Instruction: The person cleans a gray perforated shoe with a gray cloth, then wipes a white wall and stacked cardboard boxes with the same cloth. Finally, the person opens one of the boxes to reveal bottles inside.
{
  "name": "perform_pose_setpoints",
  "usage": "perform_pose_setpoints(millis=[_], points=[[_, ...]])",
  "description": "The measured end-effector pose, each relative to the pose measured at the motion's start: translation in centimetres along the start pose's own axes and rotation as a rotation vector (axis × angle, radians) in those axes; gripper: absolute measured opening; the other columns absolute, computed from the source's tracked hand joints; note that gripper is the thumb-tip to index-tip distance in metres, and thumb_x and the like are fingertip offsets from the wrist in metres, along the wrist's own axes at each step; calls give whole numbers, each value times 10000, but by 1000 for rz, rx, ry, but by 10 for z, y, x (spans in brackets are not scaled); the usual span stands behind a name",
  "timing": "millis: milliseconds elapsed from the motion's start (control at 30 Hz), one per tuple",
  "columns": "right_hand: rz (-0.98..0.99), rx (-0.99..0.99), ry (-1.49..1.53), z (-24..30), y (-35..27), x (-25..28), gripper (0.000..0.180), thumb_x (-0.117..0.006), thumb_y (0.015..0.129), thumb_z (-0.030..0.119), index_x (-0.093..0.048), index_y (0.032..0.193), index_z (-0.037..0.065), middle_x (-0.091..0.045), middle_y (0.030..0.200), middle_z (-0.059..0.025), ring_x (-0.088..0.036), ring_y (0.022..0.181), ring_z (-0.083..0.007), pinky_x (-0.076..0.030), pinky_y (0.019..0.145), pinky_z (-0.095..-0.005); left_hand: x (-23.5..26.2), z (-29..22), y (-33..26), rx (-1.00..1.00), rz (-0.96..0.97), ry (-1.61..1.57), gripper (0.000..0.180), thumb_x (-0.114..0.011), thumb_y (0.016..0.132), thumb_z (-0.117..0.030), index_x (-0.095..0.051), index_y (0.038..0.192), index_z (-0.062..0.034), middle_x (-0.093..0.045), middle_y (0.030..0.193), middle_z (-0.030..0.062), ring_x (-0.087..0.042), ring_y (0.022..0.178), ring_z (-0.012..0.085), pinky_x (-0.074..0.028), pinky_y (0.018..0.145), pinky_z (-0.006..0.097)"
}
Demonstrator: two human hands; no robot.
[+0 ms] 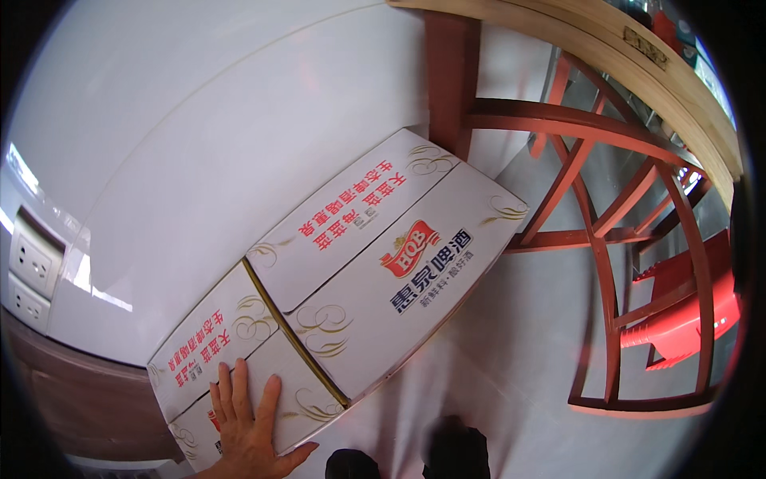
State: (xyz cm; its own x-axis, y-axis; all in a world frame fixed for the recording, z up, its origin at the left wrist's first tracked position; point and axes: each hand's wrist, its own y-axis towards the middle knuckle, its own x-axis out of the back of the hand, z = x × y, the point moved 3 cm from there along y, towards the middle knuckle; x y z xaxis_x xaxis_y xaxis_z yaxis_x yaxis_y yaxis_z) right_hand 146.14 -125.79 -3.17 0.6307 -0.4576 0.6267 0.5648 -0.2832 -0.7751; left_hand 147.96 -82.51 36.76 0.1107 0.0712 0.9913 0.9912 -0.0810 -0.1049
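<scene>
Left hand (247,423), fingers spread flat on white carton (335,287), wrist cut off; right hand unseen.

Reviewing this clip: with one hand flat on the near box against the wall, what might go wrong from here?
1. Only one hand shows, pressing flat on the near cardboard box rather than gripping it, so the box might slide or tip if moved.
2. The far box abuts it end to end; shoving one would likely push the other toward the red table leg.
3. The person's shoes stand close by; a dropped box could land on them.
</scene>
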Motion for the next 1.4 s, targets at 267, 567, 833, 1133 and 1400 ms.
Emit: perform_pose_setpoints(millis=[267,567,833,1133,1400], points=[[-50,51,273,-23,-6,-10,503,-557,834,413,-501,1242,123,-595,1097,-73,-607,846,-204,-512,708,-365,-4,0,-5,-34,-67,-59,891,-710,701,-435,-309,1386,-30,-126,1436,332,-80,1329,533,-98,978,691],[-42,281,1296,-35,-40,94,497,-529,881,343,-440,1317,123,-574,1115,-72,-603,796,-187,-517,666,-342,-14,-7,-1,-21,-179,86,889,-717,703,-359,-273,1416,-68,-179,1466,236,-160,1339,463,-157,1044,590],[-889,1209,634,221,-197,246,439,-540,856,231,-499,1255,54,-525,1111,-191,-492,1051,-335,-399,919,-391,-12,7,-9,34,-249,60,917,-711,696,-474,-253,1438,-191,-207,1469,202,-153,1355,440,-171,1069,580],[-1190,1557,7,358,-269,210,154,-541,729,159,-617,856,119,-555,855,-66,-542,878,-262,-457,703,-410,-37,12,2,-115,-388,39,895,-732,684,-351,-295,1417,-79,-267,1420,287,-231,1303,481,-166,1056,564],[-1339,1426,179,361,-267,188,96,-554,691,176,-600,719,97,-538,831,-82,-529,853,-252,-447,644,-404,-23,-9,-4,32,-337,-96,1051,-733,642,-281,-101,1463,-102,-179,1488,187,-150,1371,398,-124,1089,561]])
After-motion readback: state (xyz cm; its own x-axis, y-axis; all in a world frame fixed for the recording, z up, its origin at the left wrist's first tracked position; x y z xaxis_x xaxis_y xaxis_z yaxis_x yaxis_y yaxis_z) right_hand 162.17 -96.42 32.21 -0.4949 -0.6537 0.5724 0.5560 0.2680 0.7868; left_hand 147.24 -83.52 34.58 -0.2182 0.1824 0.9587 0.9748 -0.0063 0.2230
